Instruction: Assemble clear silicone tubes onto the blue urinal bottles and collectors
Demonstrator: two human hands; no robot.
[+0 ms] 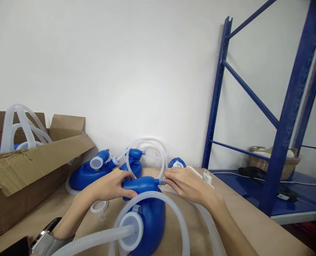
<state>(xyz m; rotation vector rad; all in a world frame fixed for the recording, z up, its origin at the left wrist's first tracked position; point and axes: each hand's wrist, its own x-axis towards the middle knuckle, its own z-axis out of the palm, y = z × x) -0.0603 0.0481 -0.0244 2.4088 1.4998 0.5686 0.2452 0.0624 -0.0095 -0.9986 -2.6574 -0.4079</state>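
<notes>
Gripping the rounded neck of a glossy blue plastic bottle (147, 206), the left hand (112, 185) closes its fingers over the top and its thumb below. The right hand (186, 183) pinches a small blue connector (160, 181) at the tip of that neck, just where a white ribbed flexible hose (179, 217) joins. The bottle lies on a light brown wooden table (243, 213), in the middle and close to the person. Its body is smooth and curved, and it has a wide round mouth with a translucent white cap (131, 227), from which a corrugated tube runs toward the lower left. The hose makes a loop over the bottle.

A loose clear round lid (99, 206) lies on the table just beside the left wrist, which wears a metal watch (44, 236). Behind the hands stands a second blue bottle with a thin white tube (99, 170), against the white wall. On the left is an open brown cardboard box (27, 167) with more white hoses inside. On the right is a blue metal shelf rack (285, 124).
</notes>
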